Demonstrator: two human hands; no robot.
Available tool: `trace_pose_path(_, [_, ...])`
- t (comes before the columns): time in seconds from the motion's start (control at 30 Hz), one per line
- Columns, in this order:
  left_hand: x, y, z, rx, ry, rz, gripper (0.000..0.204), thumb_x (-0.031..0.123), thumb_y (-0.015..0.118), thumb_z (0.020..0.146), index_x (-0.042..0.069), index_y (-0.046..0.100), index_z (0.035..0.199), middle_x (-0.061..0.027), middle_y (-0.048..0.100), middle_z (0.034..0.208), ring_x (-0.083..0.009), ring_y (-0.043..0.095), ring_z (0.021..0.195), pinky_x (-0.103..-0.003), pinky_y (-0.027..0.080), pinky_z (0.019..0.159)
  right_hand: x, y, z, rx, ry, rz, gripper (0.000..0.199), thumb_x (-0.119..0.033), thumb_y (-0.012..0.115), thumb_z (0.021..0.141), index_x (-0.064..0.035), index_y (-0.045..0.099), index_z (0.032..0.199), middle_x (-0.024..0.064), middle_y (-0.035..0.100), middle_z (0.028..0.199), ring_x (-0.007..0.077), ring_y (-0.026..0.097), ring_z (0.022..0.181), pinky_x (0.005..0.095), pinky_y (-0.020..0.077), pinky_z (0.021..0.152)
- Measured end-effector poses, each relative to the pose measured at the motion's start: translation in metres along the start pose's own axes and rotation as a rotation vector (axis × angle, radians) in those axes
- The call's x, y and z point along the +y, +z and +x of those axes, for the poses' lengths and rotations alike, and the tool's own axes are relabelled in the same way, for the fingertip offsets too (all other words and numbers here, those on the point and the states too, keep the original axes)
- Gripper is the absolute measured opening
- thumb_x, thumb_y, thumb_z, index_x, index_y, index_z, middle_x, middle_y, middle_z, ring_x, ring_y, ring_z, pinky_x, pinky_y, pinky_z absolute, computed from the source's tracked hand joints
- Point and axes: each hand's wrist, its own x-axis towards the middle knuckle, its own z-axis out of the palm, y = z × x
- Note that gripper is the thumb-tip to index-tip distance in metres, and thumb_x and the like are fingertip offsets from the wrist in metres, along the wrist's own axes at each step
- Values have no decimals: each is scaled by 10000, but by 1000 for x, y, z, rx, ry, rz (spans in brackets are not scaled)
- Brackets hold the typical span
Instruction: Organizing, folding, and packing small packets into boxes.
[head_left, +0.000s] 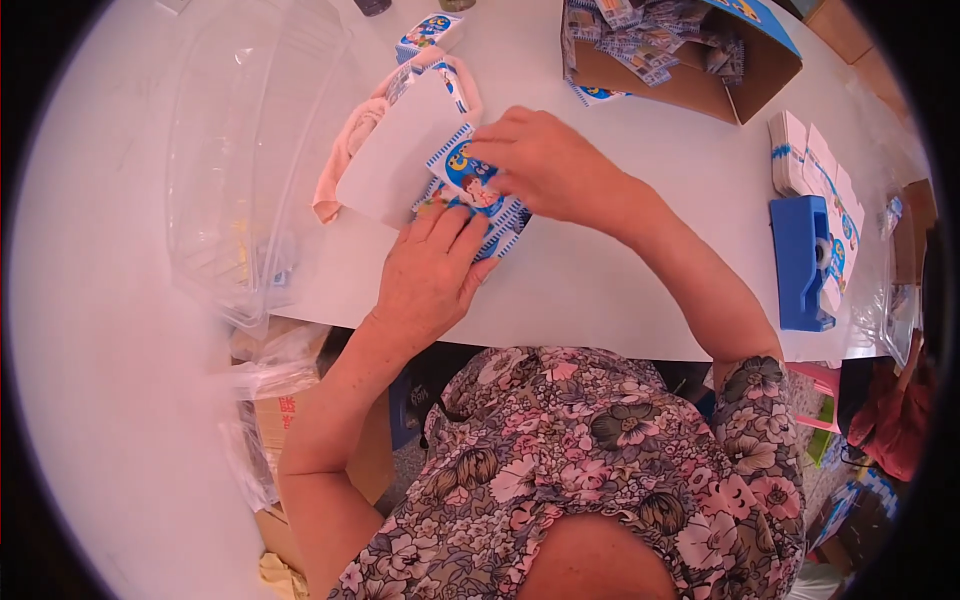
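Small blue-and-white printed packets (pixel 470 180) with striped edges and a cartoon figure lie layered near the table's middle. My left hand (pixel 425 270) grips their lower left side, fingers bent over the top and thumb along the near edge. On the upper right side, the fingers of my right hand (pixel 545 165) close on the top packet. Just beyond the packets, a white card or flap (pixel 385 155) slants over a folded pink cloth (pixel 352 150). My fingers hide part of the stack, so how many packets it holds is unclear.
A cardboard box (pixel 690 90) filled with small packets stands at the far right. Nearer on the right are a blue tape dispenser (pixel 797 265) and flat folded cartons (pixel 825 190). A large clear plastic tub (pixel 235 150) lies at left. Another printed packet (pixel 428 35) sits farther back.
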Motion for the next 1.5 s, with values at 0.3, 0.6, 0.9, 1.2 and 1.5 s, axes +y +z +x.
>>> trace_pose_path(0.3, [-3,-10,-8,-80,-207,-330,406,229,666,904,-11,599,1225,-186,583,1260,-384,531,1231,-467,462,1014,19,17,-5,-168,-149,-115,227,-16,674,823,-99,739,1023,47,704,1213,195,623,1105,387,379,926])
trace_pose_path(0.6, [-8,4,-12,-95,-22,-41,393,249,641,926,-17,610,1213,-199,579,1281,-379,528,1244,-470,432,1038,14,23,-13,-127,-51,-92,316,-24,682,826,-146,713,1116,37,667,1268,201,595,1222,467,358,1064])
trace_pose_path(0.9, [-14,-2,-20,209,-73,-268,359,135,725,849,-10,631,1163,-197,614,1245,-400,561,1209,-450,454,1015,-13,26,-21,-163,-82,-124,584,-362,792,765,-107,630,1264,76,566,1375,248,470,1364,527,238,1207])
trace_pose_path(1.2, [4,17,6,121,-142,-222,759,380,640,945,-100,341,1452,-334,337,1509,-481,304,1431,-521,280,1160,-11,41,-21,-83,-104,-147,497,-288,783,781,-68,661,1209,93,579,1335,262,463,1357,516,244,1206])
trace_pose_path(1.5, [12,38,12,-242,-187,139,1026,745,421,908,-20,209,1557,-338,206,1571,-492,168,1480,-574,160,1190,34,19,-51,280,-83,390,419,-165,727,848,-36,642,1237,125,603,1356,303,517,1318,441,321,1160])
